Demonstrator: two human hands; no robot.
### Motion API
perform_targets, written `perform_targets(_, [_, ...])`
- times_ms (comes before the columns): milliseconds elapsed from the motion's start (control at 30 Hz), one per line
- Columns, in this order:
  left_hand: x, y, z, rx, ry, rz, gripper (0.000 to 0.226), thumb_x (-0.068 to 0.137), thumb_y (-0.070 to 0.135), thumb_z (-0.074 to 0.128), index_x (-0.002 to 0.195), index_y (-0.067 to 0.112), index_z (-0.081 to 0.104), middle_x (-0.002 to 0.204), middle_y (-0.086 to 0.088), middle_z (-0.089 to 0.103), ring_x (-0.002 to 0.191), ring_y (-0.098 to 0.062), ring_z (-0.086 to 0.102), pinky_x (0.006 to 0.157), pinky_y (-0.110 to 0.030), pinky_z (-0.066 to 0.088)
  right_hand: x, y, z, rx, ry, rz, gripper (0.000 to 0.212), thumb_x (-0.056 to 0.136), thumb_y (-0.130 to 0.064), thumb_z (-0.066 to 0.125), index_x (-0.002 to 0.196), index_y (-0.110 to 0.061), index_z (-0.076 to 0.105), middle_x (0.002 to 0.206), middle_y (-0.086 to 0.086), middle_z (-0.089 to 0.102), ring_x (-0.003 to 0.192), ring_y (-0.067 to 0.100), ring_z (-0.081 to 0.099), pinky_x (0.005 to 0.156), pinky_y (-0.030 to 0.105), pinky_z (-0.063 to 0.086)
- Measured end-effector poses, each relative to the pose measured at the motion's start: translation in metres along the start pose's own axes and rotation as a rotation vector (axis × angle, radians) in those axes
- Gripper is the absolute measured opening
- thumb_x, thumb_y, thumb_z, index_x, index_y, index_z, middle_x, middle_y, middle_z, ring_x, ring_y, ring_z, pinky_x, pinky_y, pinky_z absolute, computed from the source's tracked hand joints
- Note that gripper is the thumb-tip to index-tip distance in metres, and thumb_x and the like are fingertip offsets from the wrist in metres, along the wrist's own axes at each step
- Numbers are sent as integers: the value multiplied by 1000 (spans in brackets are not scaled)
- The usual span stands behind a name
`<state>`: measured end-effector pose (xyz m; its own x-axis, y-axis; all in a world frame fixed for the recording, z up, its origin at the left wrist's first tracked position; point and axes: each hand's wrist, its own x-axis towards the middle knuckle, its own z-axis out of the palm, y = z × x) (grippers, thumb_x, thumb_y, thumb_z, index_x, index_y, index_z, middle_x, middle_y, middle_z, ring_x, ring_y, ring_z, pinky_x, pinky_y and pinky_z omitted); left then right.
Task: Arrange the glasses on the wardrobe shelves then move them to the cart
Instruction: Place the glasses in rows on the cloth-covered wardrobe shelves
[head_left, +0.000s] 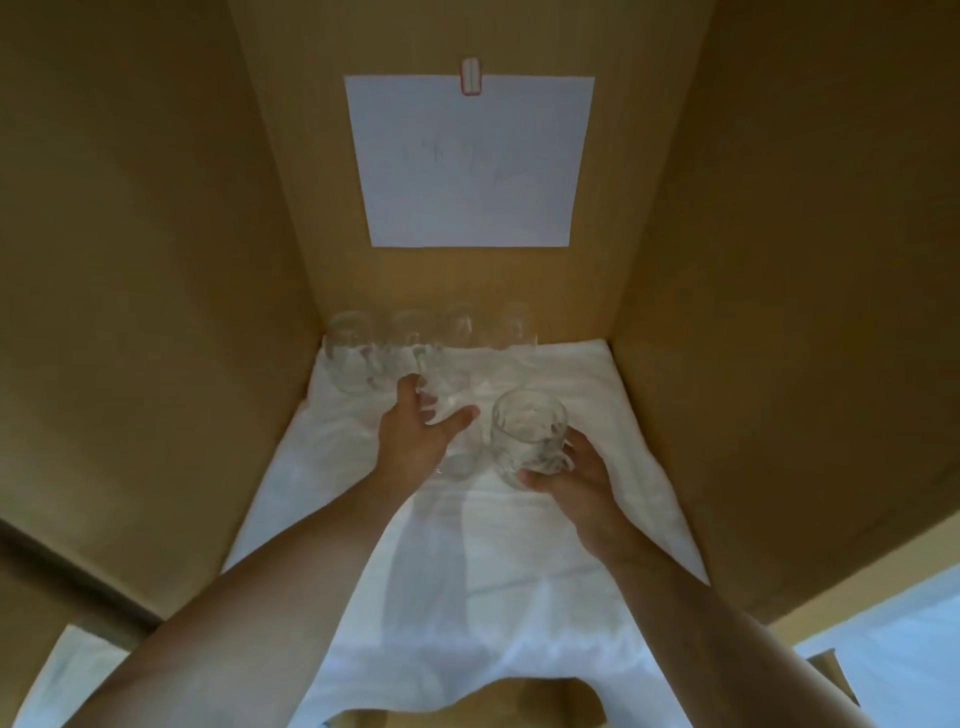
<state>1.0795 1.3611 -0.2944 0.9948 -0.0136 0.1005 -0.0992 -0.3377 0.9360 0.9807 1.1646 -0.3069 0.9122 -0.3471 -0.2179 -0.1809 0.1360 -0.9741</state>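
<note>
Glasses (410, 338) sit in a row along the shelf's back edge, on the white cloth (545, 571). Left hand (415, 431) grips one glass (447, 400) mid-shelf, right hand (566, 478) grips a glass mug (527, 434) beside it. Set each down upright and gently, avoiding clinks. Both arms reach forward, palms inward.

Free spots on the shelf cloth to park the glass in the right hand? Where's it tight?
Open: the white cloth between the right hand with its glass and the right cardboard wall, and the near cloth under the forearms. Crowded: the back row of glasses along the rear wall, and back-left, where the left hand grips another glass.
</note>
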Motion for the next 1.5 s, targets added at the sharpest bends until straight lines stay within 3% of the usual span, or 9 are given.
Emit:
perform_targets(267, [11, -6, -1, -4, -39, 13, 74, 66, 59, 88, 120, 35, 42, 109, 7, 64, 94, -10, 66, 84, -27, 52, 23, -46, -7, -533, 268, -176, 68, 62, -35, 96, 120, -20, 65, 108, -2, 72, 99, 17, 67, 90, 33, 54])
perform_targets(400, [18, -8, -2, -12, -28, -18, 75, 66, 60, 88, 121, 32, 45, 108, 7, 65, 93, -10, 67, 88, -33, 55, 33, -76, -8, -1168, 59, -430, 47, 65, -25, 87, 110, -19, 77, 98, -2, 77, 91, 14, 69, 74, 11, 42])
perform_targets(600, [23, -9, -2, 17, -34, -16, 76, 63, 67, 86, 119, 36, 44, 106, 11, 65, 89, -4, 66, 82, -28, 54, 31, -87, 11, -1720, -140, -622, 40, 81, -14, 67, 118, -29, 71, 118, 1, 63, 120, 24, 50, 109, 38, 35])
perform_targets(733, [24, -9, -3, 14, -17, -33, 78, 66, 64, 86, 124, 30, 46, 105, 9, 64, 89, -2, 65, 79, -26, 52, 30, -80, 23, -1684, -336, -659, 40, 85, -7, 68, 119, -28, 73, 156, -1, 42, 151, 20, 21, 124, 46, 11])
perform_targets(867, [22, -6, -4, 14, -29, -32, 80, 65, 64, 86, 125, 31, 45, 105, 13, 62, 89, -4, 65, 75, -22, 50, 28, -75, 27, -1664, -560, -752, 26, 75, -19, 80, 100, -27, 78, 152, -5, 47, 152, 13, 19, 124, 47, 2])
perform_targets(1033, [17, -8, -4, 0, -29, -25, 79, 66, 62, 87, 125, 31, 45, 107, 12, 62, 92, -5, 66, 74, -19, 48, 21, -70, 27, -1183, -444, -656, 25, 65, -52, 90, 74, -34, 76, 112, -16, 72, 131, 6, 50, 117, 34, 31])
perform_targets(1133, [19, -6, -3, -14, -28, -38, 81, 63, 66, 86, 124, 32, 45, 107, 11, 63, 91, -5, 66, 76, -21, 51, 23, -72, 27, -1124, -31, -797, 44, 73, -53, 85, 105, -22, 79, 123, 2, 72, 115, 25, 64, 98, 32, 48])
perform_targets(1233, [21, -6, -2, 6, -15, -49, 82, 60, 71, 84, 122, 34, 45, 105, 14, 63, 89, -1, 65, 73, -20, 50, 29, -72, 30, -1409, -53, -386, 96, 72, -78, 69, 151, -33, 39, 145, 10, 47, 126, 34, 52, 97, 43, 46])
perform_targets(1500, [28, 3, 5, 129, -19, -16, 80, 64, 65, 86, 123, 28, 47, 102, 11, 63, 84, -7, 67, 70, -22, 47, 48, -76, 31, -1268, -54, -190, 112, 62, -59, 88, 152, -23, 32, 136, 11, 55, 126, 32, 54, 94, 38, 49])
